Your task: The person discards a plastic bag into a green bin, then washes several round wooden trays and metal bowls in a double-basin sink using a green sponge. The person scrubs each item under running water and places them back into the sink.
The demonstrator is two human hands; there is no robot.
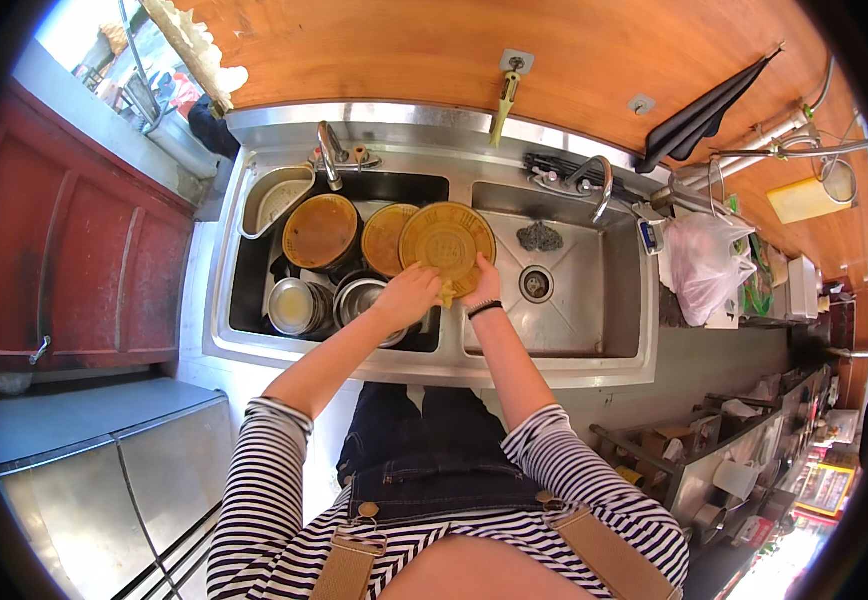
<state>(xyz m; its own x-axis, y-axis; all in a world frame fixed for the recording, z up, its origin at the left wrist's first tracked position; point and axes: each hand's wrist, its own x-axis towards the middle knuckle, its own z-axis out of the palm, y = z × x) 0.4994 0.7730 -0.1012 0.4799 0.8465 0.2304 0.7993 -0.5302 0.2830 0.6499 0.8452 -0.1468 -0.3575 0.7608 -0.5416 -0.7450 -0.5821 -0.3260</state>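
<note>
Over the divider of a double stainless steel sink, my right hand grips the lower right rim of a round yellow-brown plate or lid with raised patterning. My left hand is at its lower left edge, with a small yellowish cloth or sponge at the fingertips. In the left basin, more round brown pieces lie on dark vessels. Nearer me are a stack of metal bowls and a larger metal bowl, partly behind my left forearm.
Two curved faucets rise behind the basins. The right basin holds a steel wool scourer and a drain. A corner strainer sits at the left basin's back corner. A plastic bag stands right of the sink.
</note>
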